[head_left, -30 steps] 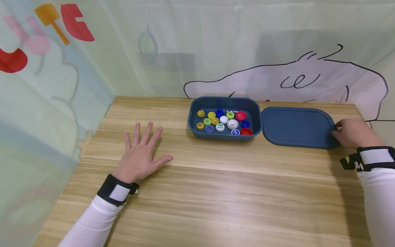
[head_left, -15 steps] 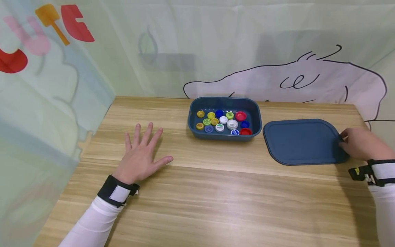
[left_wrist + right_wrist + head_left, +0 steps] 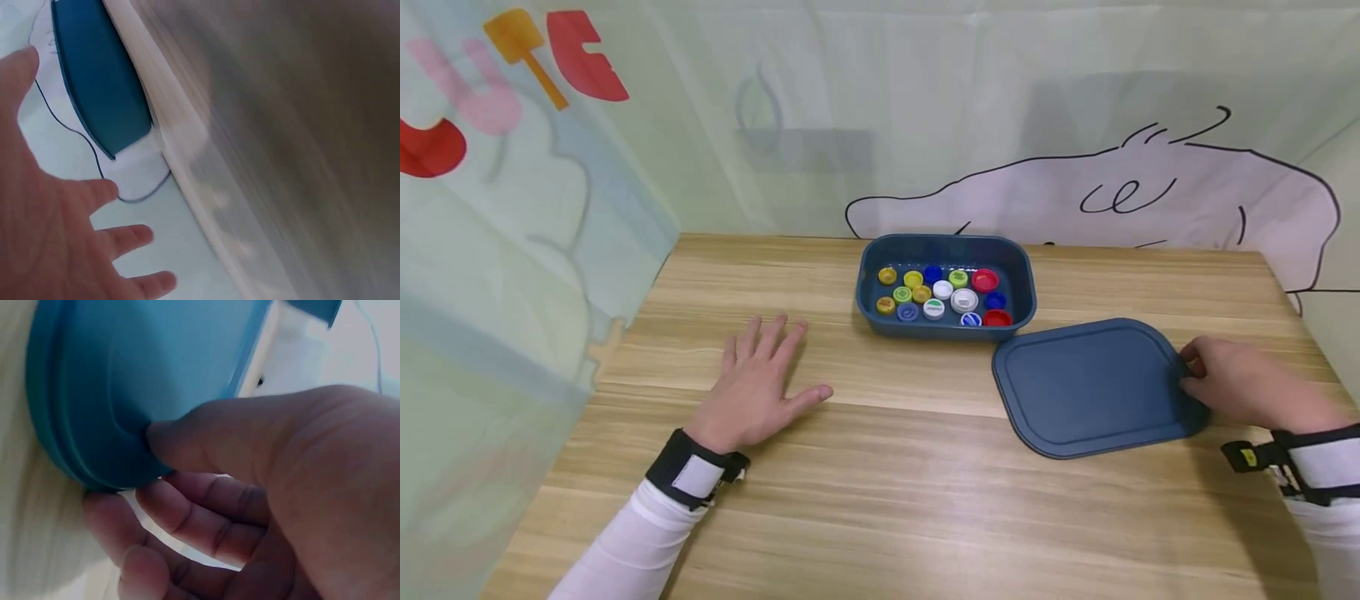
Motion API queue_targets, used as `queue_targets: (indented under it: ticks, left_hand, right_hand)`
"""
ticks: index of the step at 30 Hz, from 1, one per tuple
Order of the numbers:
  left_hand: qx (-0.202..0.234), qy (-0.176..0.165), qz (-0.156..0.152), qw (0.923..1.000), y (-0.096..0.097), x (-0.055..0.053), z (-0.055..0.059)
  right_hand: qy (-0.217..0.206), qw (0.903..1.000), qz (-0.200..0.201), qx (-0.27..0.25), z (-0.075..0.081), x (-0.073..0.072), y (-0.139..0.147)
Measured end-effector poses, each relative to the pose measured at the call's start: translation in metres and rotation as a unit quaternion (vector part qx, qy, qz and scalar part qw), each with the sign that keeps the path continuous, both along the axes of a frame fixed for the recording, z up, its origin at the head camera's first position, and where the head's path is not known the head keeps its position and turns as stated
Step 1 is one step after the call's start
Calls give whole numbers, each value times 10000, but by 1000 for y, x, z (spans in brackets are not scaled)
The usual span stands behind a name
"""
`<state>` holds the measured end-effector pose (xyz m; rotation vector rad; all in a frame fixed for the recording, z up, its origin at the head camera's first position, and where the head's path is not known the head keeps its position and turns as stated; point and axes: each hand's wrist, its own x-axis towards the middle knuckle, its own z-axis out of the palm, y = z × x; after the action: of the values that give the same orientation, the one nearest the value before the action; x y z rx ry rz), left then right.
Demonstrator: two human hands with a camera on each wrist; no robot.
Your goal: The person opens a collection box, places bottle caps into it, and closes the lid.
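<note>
My right hand (image 3: 1247,379) pinches the right end of a flat dark blue lid (image 3: 1090,387), thumb on top and fingers under the edge, as the right wrist view shows. The lid lies at a slant, its upper left corner close by the front right corner of a dark blue box (image 3: 946,332). Inside the box several bottle caps (image 3: 964,301) in yellow, green, blue, white and red lie spread over the bottom. My left hand (image 3: 752,387) holds nothing; its fingers are spread, palm down over the table, left of the box. The left wrist view catches the box's side (image 3: 100,75).
The wooden table (image 3: 880,500) ends at the back against a printed cloth (image 3: 775,108) with cartoon drawings. Another cloth side with coloured letters (image 3: 497,108) borders the table on the left.
My right hand has drawn the lid toward me, then left, turning it to a slant below the box's right corner. My left hand has shifted slightly right. The box and caps stay put.
</note>
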<state>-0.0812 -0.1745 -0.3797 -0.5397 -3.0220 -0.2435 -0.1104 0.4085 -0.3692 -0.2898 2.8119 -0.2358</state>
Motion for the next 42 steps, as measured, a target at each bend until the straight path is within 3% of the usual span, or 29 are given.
queue_targets:
  ticks: [3,6,8,10,12,18,21,26,28,33,35,38,42]
  left_hand:
    - [344,-177,-112,9992,9,4,0]
    - [828,-582,-281,9945,21,8,0]
    - [1253,-1001,-366,9864,30,12,0]
    - [1732,-1496,-467,9723,41,15,1]
    - [2193,-1980,-520,9539,52,18,2]
    - [3344,-3211,-434,8850,78,25,5]
    - [3768,-3558,-286,8547,84,25,6]
    - [4297,-3926,12,8131,87,25,9]
    - [4590,-4085,108,7889,86,26,10]
    - [5363,-4423,391,7178,83,26,13]
    - [5562,-4518,507,6956,82,27,13]
    - [5690,-4595,586,6795,80,27,14]
    - [5693,-4632,618,6765,77,27,15]
  right_hand:
    - [-58,9998,114,-175,1,7,-15]
    - [-68,9991,261,-315,3,14,-30]
    - [-60,9984,359,-430,4,18,-41]
    - [-42,9978,379,-539,5,22,-52]
    - [1,9972,443,-594,5,24,-62]
    - [71,9953,563,-786,5,27,-89]
    - [81,9939,563,-949,5,29,-100]
    - [-81,9932,397,-1096,5,31,-114]
    - [-151,9932,282,-1119,5,31,-118]
    - [-337,9888,1,-1452,4,32,-121]
    - [-409,9844,-81,-1709,4,33,-121]
    - [-559,9760,-211,-2096,4,35,-121]
    - [-805,9640,-413,-2499,4,37,-120]
